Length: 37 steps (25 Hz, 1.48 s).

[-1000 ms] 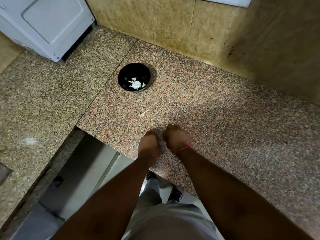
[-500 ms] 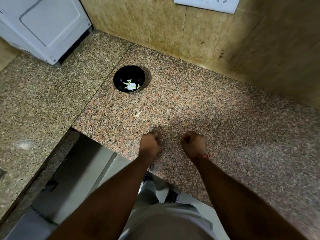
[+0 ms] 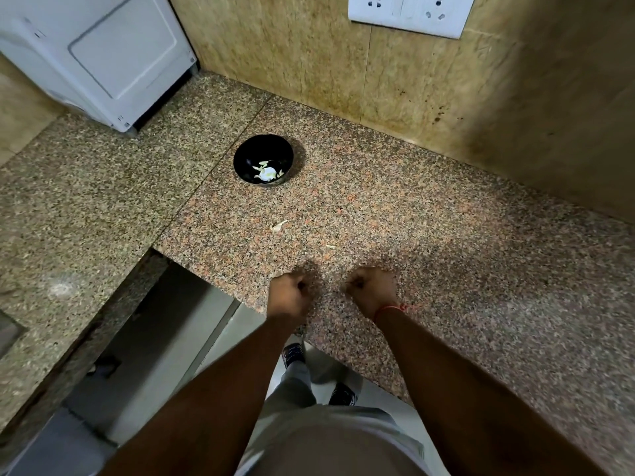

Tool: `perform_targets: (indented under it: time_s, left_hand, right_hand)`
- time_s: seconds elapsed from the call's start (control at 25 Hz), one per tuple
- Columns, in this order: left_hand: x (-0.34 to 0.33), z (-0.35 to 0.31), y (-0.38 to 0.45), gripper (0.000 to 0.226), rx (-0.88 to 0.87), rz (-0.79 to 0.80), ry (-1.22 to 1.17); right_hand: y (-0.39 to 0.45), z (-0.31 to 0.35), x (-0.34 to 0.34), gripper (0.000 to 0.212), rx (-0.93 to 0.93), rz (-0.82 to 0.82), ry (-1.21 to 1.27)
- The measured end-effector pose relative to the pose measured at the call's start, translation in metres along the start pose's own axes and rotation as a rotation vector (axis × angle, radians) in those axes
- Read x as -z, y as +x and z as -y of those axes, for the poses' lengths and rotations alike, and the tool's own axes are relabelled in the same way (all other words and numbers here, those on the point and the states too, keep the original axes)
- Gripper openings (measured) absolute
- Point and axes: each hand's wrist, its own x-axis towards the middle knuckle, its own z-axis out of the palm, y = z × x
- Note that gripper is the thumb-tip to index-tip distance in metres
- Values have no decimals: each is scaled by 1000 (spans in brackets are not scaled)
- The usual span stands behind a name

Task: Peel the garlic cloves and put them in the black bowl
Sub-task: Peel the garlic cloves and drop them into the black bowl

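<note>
The black bowl (image 3: pixel 264 146) stands on the granite counter, far ahead of my hands, with pale garlic pieces (image 3: pixel 267 172) in its bottom. A loose garlic clove or peel (image 3: pixel 278 226) lies on the counter between the bowl and my hands. A small peel scrap (image 3: pixel 331 246) lies a little nearer. My left hand (image 3: pixel 290 293) is curled at the counter's front edge and seems to pinch a small pale piece of garlic at its fingertips. My right hand (image 3: pixel 372 290), with a red thread at the wrist, is curled into a fist beside it; nothing shows in it.
A white appliance (image 3: pixel 103 53) stands at the back left corner. The counter (image 3: pixel 446 235) is L-shaped, with an open gap (image 3: pixel 165 338) below its front edge at the left. A tiled wall with a white socket plate (image 3: pixel 409 12) closes off the back.
My hands were pressed together one second ago; they have pulled apart and drawn back toward the counter edge. A small peel scrap now lies on the counter ahead of them.
</note>
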Motion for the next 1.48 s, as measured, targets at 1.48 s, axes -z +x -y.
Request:
perform_targets:
  time_s: [1.48]
  left_hand:
    - [31, 80, -90, 22, 432, -225, -1127]
  right_hand:
    - [-59, 99, -97, 24, 51, 310, 472]
